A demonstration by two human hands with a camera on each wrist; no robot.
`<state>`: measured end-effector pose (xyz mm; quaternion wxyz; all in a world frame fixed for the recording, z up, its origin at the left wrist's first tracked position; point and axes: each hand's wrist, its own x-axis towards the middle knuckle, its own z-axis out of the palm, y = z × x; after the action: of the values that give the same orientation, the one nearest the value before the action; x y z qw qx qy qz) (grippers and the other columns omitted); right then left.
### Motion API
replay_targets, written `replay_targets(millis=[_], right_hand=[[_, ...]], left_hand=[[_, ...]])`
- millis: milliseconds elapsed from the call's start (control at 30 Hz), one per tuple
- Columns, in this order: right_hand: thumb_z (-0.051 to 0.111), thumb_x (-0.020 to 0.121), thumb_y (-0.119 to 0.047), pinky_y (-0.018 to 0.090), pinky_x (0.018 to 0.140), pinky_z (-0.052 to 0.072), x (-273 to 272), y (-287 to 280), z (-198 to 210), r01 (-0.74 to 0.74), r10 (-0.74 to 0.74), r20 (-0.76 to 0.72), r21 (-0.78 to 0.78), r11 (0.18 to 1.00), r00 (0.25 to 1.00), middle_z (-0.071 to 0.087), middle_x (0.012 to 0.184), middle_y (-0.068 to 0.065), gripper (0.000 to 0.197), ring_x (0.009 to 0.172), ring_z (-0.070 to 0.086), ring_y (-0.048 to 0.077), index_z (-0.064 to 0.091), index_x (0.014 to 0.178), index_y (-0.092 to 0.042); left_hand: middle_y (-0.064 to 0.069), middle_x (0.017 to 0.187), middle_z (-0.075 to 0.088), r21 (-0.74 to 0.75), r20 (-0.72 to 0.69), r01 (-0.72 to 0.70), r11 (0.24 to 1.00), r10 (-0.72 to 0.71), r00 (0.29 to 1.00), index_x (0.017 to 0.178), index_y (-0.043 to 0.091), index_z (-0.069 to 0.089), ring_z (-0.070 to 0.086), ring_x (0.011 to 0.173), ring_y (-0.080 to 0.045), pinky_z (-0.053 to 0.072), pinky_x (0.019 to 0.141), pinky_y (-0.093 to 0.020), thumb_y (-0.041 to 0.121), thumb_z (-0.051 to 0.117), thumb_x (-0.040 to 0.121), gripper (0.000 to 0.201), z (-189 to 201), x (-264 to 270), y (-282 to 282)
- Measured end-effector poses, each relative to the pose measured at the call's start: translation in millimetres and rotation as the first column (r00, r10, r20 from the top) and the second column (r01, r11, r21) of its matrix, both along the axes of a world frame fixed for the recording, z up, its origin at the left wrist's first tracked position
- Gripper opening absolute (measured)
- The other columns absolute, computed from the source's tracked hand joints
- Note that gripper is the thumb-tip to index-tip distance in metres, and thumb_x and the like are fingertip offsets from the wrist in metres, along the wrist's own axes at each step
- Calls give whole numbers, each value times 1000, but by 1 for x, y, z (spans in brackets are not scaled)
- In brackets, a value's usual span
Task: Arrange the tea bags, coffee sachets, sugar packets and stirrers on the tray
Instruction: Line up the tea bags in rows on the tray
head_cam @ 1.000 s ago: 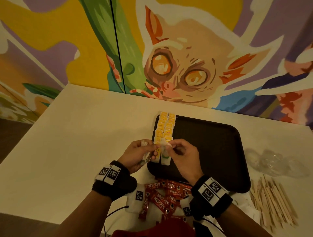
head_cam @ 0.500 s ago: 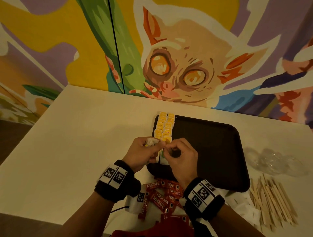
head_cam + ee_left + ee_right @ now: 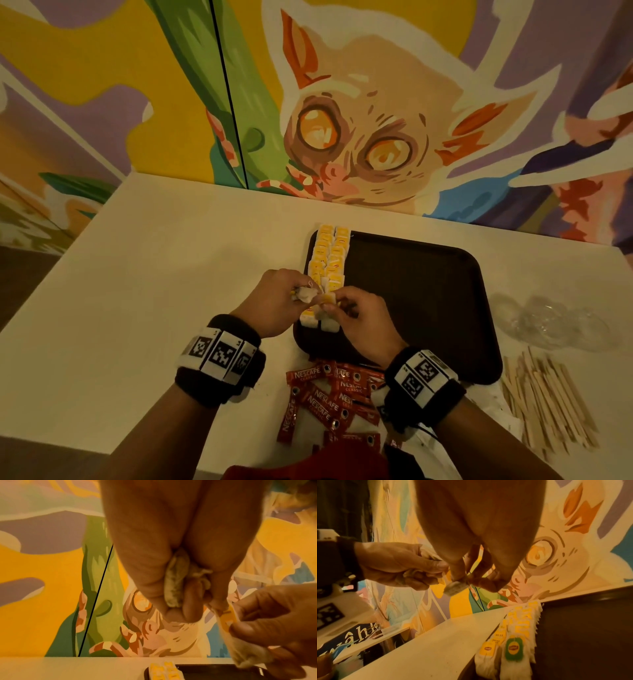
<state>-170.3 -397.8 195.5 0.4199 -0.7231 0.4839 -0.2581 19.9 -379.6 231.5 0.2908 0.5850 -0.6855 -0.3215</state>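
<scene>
Left hand [image 3: 274, 301] curled round bunched tea bags [image 3: 305, 295]; right hand [image 3: 356, 320] pinching single tea bag [image 3: 228, 618] by fingers [image 3: 458, 573], above tray [image 3: 428, 291] near end. Bag to be separated cleanly (strings likely tangled), then laid flush continuing rows [image 3: 329, 260].

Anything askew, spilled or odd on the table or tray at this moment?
Nothing spilled. The tea bags sit in two neat rows along the tray's left edge. The coffee sachets lie in a loose heap off the tray, not yet arranged. Left hand grips bunched tea bags; right hand pinches one.
</scene>
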Motion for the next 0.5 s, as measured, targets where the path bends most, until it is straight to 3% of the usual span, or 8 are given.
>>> replay_targets(millis=[100,233,333,433,500], right_hand=[[68,91,-28,26,72,55,4,-2,-10,3,-1,-17,77,997,1000,73,86,-5,12,80,68,7,74,91,-18],[68,92,-27,12,69,50,12,-2,-22,19,-6,-72,180,983,997,74,84,-6,12,77,68,4,74,90,-17],[68,90,-36,8,66,41,20,-2,-42,44,7,-217,227,973,976,71,93,-2,18,81,62,8,74,95,-20],[70,88,-40,13,68,44,29,-4,-63,93,-9,-293,276,956,956,66,108,7,22,90,63,17,73,98,-22],[69,89,-37,19,74,51,36,-5,-73,113,-4,-345,296,948,939,62,114,9,22,90,63,19,71,103,-21]], left_hand=[[6,85,71,8,39,-8,1000,8,999,89,13,76,59,74,-2,39,65,-5,26,71,86,15,-6,2,1],[-4,81,71,89,9,-138,986,138,990,83,8,73,64,77,-18,45,69,-24,25,64,90,20,-21,4,7],[9,78,70,124,-66,-233,965,242,968,81,18,71,63,74,-6,46,65,-22,29,63,91,18,-25,6,13],[22,60,61,183,-125,-271,945,296,947,76,27,67,55,56,5,40,58,-17,33,62,92,17,-25,6,18],[22,57,59,213,-137,-287,934,320,937,78,24,69,54,53,5,41,57,-18,34,61,92,18,-27,8,22]])
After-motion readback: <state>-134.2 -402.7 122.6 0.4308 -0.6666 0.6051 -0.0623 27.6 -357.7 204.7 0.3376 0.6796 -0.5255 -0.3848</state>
